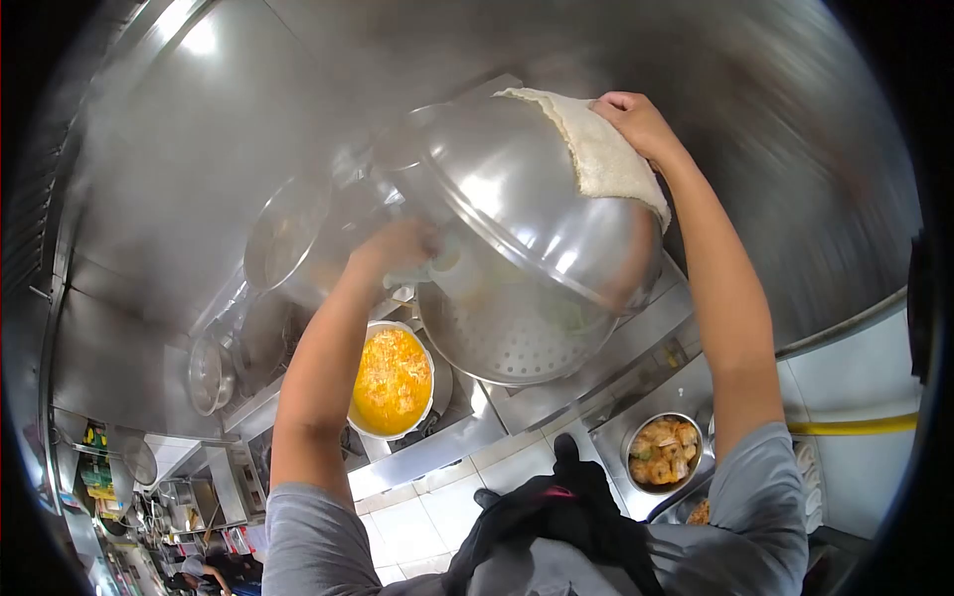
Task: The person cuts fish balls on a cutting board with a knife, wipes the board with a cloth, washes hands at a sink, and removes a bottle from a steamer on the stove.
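My right hand [632,117] is closed on a folded cream cloth [606,149] lying over a large domed steel lid [497,169]. The lid stands tilted up above a wide steamer tray [512,363] with a perforated bottom. Steam blurs what lies inside the tray. At the lid's left edge, my left hand [402,243] has its fingers curled by a pale, hazy thing that I cannot make out. Just below that forearm is a pot [393,382] of orange-yellow food with a foamy top.
A steel pan [288,233] and a smaller steel bowl [211,375] stand to the left along the steel wall. Near my right elbow is a bowl of browned food pieces [664,452]. A yellow hose [855,425] runs at the right. Another person [204,574] is at the far lower left.
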`<state>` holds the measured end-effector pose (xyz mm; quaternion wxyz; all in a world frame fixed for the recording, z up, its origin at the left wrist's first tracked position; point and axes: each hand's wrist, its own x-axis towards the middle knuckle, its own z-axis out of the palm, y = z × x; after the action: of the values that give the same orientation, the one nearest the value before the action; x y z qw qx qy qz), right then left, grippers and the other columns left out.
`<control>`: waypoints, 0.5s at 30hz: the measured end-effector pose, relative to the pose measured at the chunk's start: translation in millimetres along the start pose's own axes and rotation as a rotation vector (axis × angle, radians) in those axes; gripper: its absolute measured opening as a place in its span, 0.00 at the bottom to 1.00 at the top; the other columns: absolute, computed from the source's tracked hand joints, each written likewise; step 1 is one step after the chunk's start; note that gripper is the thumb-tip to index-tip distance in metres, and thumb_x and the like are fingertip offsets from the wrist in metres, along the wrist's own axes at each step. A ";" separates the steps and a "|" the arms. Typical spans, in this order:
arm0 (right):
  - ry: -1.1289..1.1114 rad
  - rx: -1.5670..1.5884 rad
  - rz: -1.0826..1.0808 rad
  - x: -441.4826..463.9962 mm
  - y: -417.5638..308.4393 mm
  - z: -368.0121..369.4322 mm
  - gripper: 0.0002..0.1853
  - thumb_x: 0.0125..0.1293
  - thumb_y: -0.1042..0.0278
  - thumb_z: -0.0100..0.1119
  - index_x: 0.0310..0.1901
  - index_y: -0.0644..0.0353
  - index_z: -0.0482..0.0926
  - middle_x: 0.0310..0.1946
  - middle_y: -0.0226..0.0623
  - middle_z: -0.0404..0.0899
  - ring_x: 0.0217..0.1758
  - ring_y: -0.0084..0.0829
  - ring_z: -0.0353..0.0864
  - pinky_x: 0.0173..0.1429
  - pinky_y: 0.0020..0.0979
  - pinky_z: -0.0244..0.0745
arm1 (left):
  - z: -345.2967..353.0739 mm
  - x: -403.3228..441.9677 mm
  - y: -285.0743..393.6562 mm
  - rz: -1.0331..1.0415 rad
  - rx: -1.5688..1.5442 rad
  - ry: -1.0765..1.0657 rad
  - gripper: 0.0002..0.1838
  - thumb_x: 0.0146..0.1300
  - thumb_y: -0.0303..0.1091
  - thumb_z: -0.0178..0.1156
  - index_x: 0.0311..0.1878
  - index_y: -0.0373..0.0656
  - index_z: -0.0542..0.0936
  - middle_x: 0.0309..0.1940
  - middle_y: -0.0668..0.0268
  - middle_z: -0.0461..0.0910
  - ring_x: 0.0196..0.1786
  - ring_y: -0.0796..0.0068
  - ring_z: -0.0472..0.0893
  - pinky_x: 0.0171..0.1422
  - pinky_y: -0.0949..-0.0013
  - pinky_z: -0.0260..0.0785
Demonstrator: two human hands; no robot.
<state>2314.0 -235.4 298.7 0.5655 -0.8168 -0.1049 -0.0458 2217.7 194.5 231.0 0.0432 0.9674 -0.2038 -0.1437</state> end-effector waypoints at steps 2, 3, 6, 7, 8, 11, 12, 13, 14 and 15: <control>-0.004 -0.036 0.011 3.8 1.4 2.0 0.20 0.65 0.49 0.66 0.44 0.58 0.90 0.36 0.36 0.88 0.40 0.29 0.84 0.49 0.33 0.78 | -23.8 -2.0 32.2 -0.042 0.062 -0.079 0.19 0.62 0.41 0.64 0.54 0.45 0.87 0.56 0.56 0.84 0.62 0.53 0.81 0.66 0.54 0.74; -0.003 -0.034 0.009 5.1 1.0 1.9 0.20 0.65 0.49 0.66 0.44 0.58 0.90 0.36 0.36 0.88 0.40 0.29 0.84 0.49 0.33 0.78 | -24.9 -0.4 34.9 -0.063 0.092 -0.118 0.19 0.61 0.40 0.64 0.53 0.46 0.87 0.56 0.56 0.84 0.62 0.53 0.81 0.66 0.54 0.75; -0.012 -0.066 -0.007 6.0 0.5 4.0 0.20 0.65 0.49 0.66 0.44 0.58 0.90 0.37 0.36 0.89 0.41 0.30 0.85 0.50 0.33 0.78 | -19.5 2.4 37.6 -0.043 0.157 -0.084 0.21 0.55 0.39 0.65 0.54 0.47 0.88 0.52 0.56 0.86 0.57 0.53 0.84 0.59 0.55 0.78; -0.018 -0.061 0.001 6.5 0.4 3.9 0.20 0.65 0.48 0.66 0.45 0.58 0.90 0.38 0.37 0.89 0.42 0.30 0.85 0.51 0.33 0.78 | -20.9 2.3 41.2 -0.047 0.158 -0.081 0.21 0.55 0.39 0.65 0.54 0.47 0.88 0.52 0.56 0.86 0.57 0.53 0.84 0.59 0.55 0.78; -0.023 -0.057 0.009 7.0 0.5 3.4 0.20 0.64 0.48 0.66 0.45 0.58 0.90 0.38 0.37 0.89 0.43 0.31 0.85 0.51 0.34 0.78 | -22.3 4.5 45.6 -0.112 0.186 -0.149 0.22 0.55 0.39 0.65 0.55 0.47 0.88 0.50 0.56 0.87 0.55 0.53 0.85 0.59 0.55 0.78; -0.041 -0.038 0.004 4.4 -1.7 3.2 0.21 0.65 0.47 0.66 0.46 0.58 0.90 0.39 0.38 0.89 0.43 0.31 0.85 0.52 0.34 0.78 | -26.7 -8.3 62.4 -0.131 0.106 -0.096 0.22 0.54 0.38 0.67 0.53 0.44 0.88 0.47 0.54 0.88 0.50 0.53 0.86 0.55 0.55 0.79; -0.039 -0.039 0.004 5.1 -1.4 3.4 0.21 0.65 0.47 0.66 0.46 0.58 0.90 0.39 0.38 0.89 0.43 0.31 0.85 0.52 0.34 0.78 | -26.3 -16.6 66.8 -0.088 -0.005 0.022 0.21 0.53 0.37 0.68 0.51 0.40 0.88 0.46 0.51 0.88 0.47 0.53 0.87 0.53 0.55 0.79; -0.024 -0.059 0.006 6.5 -0.5 4.0 0.21 0.65 0.47 0.65 0.46 0.57 0.90 0.39 0.37 0.89 0.44 0.31 0.85 0.52 0.34 0.78 | -28.3 -25.6 68.1 -0.085 -0.005 0.022 0.21 0.53 0.37 0.68 0.51 0.40 0.88 0.46 0.51 0.88 0.47 0.53 0.87 0.53 0.55 0.79; -0.011 -0.080 0.010 6.5 1.0 3.8 0.21 0.64 0.47 0.65 0.46 0.57 0.89 0.39 0.37 0.89 0.44 0.32 0.85 0.52 0.34 0.78 | -31.8 -37.2 67.4 -0.007 -0.048 0.109 0.22 0.52 0.35 0.69 0.52 0.40 0.87 0.47 0.49 0.88 0.48 0.52 0.87 0.54 0.54 0.79; -0.014 -0.086 0.011 6.2 2.4 3.0 0.21 0.64 0.47 0.65 0.46 0.57 0.89 0.39 0.37 0.89 0.44 0.32 0.85 0.52 0.34 0.78 | -37.6 -48.7 66.3 0.069 -0.093 0.198 0.23 0.51 0.34 0.69 0.53 0.40 0.87 0.48 0.48 0.87 0.48 0.50 0.87 0.55 0.54 0.79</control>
<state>2320.5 -232.7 296.7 0.5295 -0.8411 -0.1021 -0.0414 2160.8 154.7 289.0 0.1131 0.9663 -0.2246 -0.0550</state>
